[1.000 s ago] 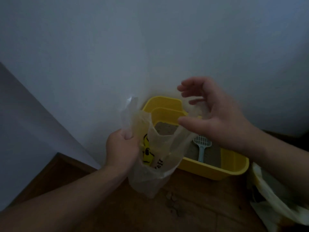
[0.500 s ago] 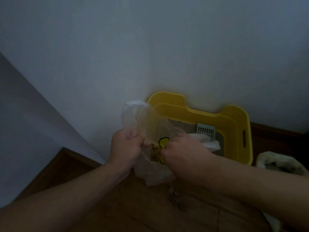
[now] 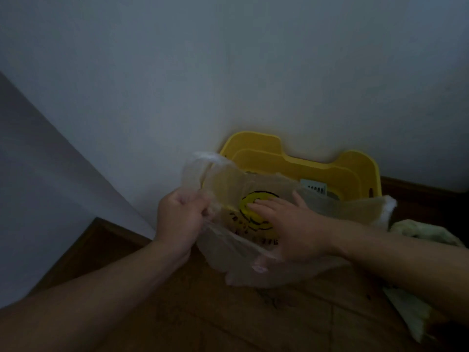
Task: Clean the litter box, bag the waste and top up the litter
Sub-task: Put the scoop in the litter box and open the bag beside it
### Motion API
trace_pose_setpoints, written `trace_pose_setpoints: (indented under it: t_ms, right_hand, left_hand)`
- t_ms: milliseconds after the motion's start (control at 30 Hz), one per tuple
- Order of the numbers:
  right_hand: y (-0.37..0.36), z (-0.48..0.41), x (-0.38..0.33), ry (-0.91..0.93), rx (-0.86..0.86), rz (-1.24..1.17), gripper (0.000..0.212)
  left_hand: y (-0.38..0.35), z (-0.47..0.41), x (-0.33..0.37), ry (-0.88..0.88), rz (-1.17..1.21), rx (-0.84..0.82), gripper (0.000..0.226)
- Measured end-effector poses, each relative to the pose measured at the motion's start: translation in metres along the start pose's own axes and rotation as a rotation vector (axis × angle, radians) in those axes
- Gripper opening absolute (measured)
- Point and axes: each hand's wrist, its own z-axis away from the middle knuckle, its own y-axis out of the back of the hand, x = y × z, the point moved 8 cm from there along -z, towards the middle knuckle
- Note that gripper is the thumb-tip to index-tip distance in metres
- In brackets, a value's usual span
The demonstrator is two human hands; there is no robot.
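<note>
The plastic bag (image 3: 228, 250) is thin and see-through with a milky sheen, so crumpled that its sides fall in soft folds. On one side it carries a yellow smiley face (image 3: 250, 217) drawn in black lines, with a row of small black letters under it that are too blurred to read. It hangs just above the wooden floor (image 3: 203, 313), in front of the litter box and partly covering the box's near edge.

The left hand (image 3: 180, 219) has its fingers curled tight round a bunched part of the bag's rim, and one white handle loop (image 3: 203, 158) stands up above that fist. The right hand (image 3: 291, 229) reaches into the bag's mouth with its fingers (image 3: 264, 203) straight and slightly spread, lying flat against the printed side and gripping nothing. The bag's other handle loop (image 3: 388, 205) trails off to the right, past the right wrist.

The litter box (image 3: 365, 161) is bright yellow plastic with a raised back wall and rounded corners, and it stands on the floor against the white wall (image 3: 228, 72). A pale slotted scoop (image 3: 314, 187) shows inside it, just above the bag's edge. The dim light and the bag hide most of what the box holds.

A pale, crumpled sack (image 3: 418, 232) lies on the floor at the right, beside the right forearm.
</note>
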Motion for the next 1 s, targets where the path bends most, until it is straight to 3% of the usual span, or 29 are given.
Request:
trace_pose_setpoints:
  t_ms: [100,333,500,633,767,833,900,933,1000]
  right_hand:
    - [0.009,0.001,0.007,0.001,0.007,0.015,0.129]
    - [0.005,0.000,0.003,-0.010,0.011,-0.008,0.121]
    - [0.010,0.003,0.013,-0.081,0.203,-0.061,0.082]
    - [0.008,0.001,0.028,-0.183,0.160,-0.075,0.066]
    - [0.007,-0.002,0.029,-0.180,0.205,-0.200,0.039]
    - [0.013,-0.003,0.026,-0.167,0.256,-0.242,0.027]
    - [0.019,-0.005,0.023,-0.146,0.293,-0.247,0.029]
    - [0.021,-0.007,0.021,-0.141,0.300,-0.234,0.031]
    - [0.024,-0.011,0.016,-0.122,0.315,-0.187,0.032]
  left_hand:
    - [0.006,0.000,-0.002,0.000,-0.090,0.030,0.034]
    - [-0.003,0.005,0.027,-0.256,-0.448,0.005,0.033]
    - [-0.004,0.002,0.016,-0.159,-0.261,-0.022,0.040]
    - [0.000,-0.001,0.012,-0.131,-0.153,-0.019,0.035]
    - [0.002,-0.003,0.009,-0.083,-0.145,0.009,0.030]
    - [0.002,0.000,0.013,-0.102,-0.275,0.028,0.024]
    - [0.005,0.008,0.032,-0.223,-0.421,0.066,0.043]
    - [0.005,0.015,0.053,-0.401,-0.455,0.075,0.056]
    - [-0.011,0.047,0.098,-0.972,-0.549,-0.012,0.057]
